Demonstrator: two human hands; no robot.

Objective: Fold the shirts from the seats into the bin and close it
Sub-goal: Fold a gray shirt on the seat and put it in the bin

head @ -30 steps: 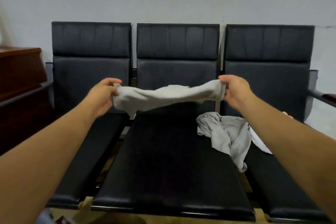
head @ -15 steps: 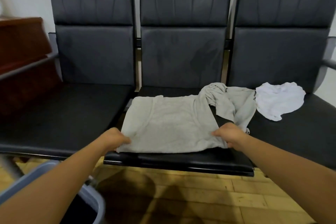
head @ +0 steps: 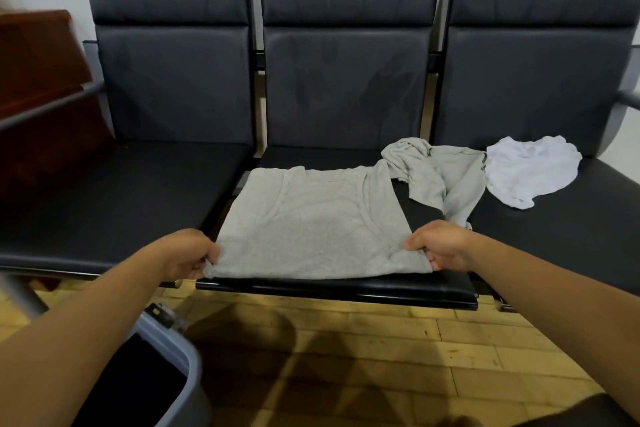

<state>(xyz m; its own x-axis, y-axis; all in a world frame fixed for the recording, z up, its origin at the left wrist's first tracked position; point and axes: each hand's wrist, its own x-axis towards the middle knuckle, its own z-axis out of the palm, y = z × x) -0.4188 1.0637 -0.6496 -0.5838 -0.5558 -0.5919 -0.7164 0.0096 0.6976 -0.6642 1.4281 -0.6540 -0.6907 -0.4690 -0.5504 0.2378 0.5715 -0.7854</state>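
Gripping grey shirt [head: 311, 222] near corners: left hand [head: 188, 258], right hand [head: 440, 246]; shirt flat on middle seat [head: 433, 288].

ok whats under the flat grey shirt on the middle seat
The flat grey shirt lies on the middle seat, whose front edge and right side show bare. The left hand and right hand pinch its near corners. Anything between shirt and cushion is covered.

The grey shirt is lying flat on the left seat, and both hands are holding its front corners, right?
Not quite. The head view shows the grey shirt lying flat on the middle seat, not the left one. The left hand and the right hand do hold its front corners.
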